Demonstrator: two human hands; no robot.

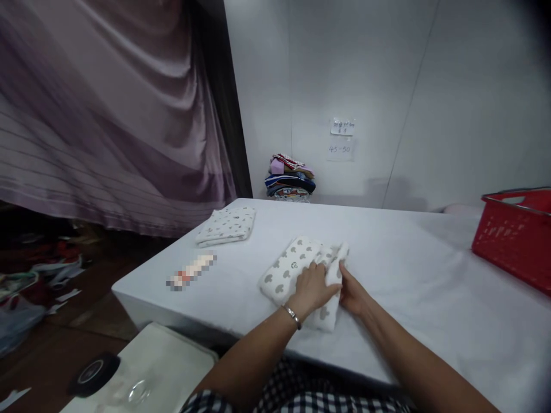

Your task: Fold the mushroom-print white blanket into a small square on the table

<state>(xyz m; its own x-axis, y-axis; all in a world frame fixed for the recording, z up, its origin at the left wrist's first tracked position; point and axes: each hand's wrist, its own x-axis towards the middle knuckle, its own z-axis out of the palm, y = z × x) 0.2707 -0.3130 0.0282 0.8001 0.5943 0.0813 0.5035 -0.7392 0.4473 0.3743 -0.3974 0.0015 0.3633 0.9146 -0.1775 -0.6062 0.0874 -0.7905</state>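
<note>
A white cloth (pixel 284 265) printed with grey mouse-head shapes lies partly folded on the white table. On top of it rests my left hand (pixel 310 288), with a bracelet at the wrist. Its fingers bend onto the fabric near a fold, and its thumb stretches across the raised right flap. My right hand (pixel 353 293) grips that flap at the cloth's right edge, thumb uppermost; the other fingers are mostly hidden. Toward the table's far left corner sits another folded white cloth (pixel 228 225) with a small dark print.
A red plastic basket (pixel 512 232) stands on the table (pixel 408 269) at right. Behind the table is a stack of folded fabrics (pixel 290 178). A blurred-out strip (pixel 191 272) lies at left. Below it are a pale stool-like surface (pixel 172 355) and a dark round object (pixel 94 374).
</note>
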